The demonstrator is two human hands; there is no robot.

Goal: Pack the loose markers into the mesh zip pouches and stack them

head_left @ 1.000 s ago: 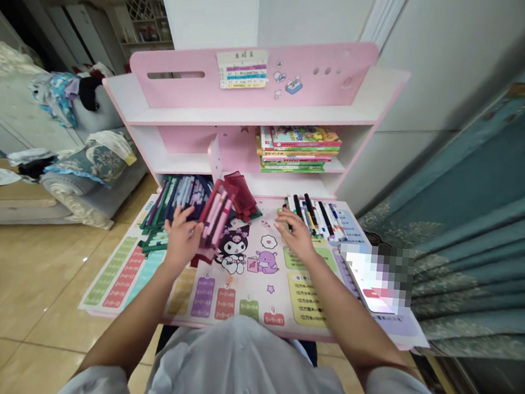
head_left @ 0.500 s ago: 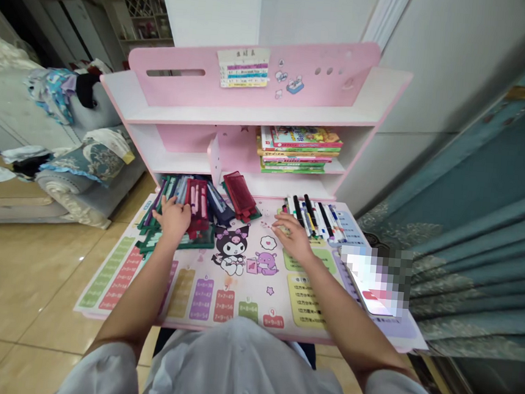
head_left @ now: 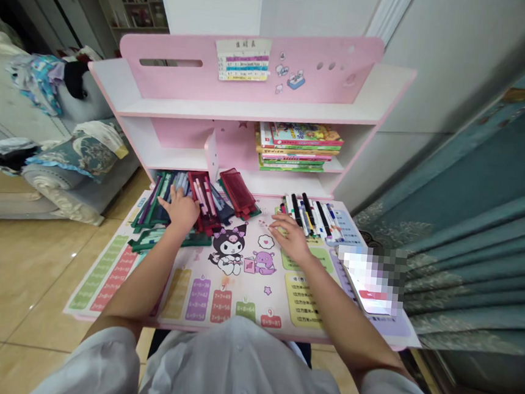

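Note:
My left hand [head_left: 181, 209] lies with fingers spread over the left pile of mesh pencil pouches, touching green and blue ones. Beside it is a dark red pouch [head_left: 204, 199] with pink pens showing through. A green pouch [head_left: 148, 237] lies flat nearer me, partly under my left wrist. Another dark red pouch [head_left: 239, 195] rests on top of a green one, apart from my hands. My right hand [head_left: 291, 236] hovers or rests low over the desk, fingers loosely apart and holding nothing. Just beyond it lies a row of pens and markers [head_left: 312, 217].
The pink desk [head_left: 234, 305] has printed times tables and cartoon figures. Books [head_left: 299, 150] are stacked on the shelf behind. A lit phone [head_left: 365, 282], partly pixelated, lies at the right. A small upright divider [head_left: 211, 154] stands on the shelf.
My left hand has shifted right and forward over the pouches. The red pouch with pink pens has moved forward and tilted. My right hand stays nearly still. The view has turned slightly.

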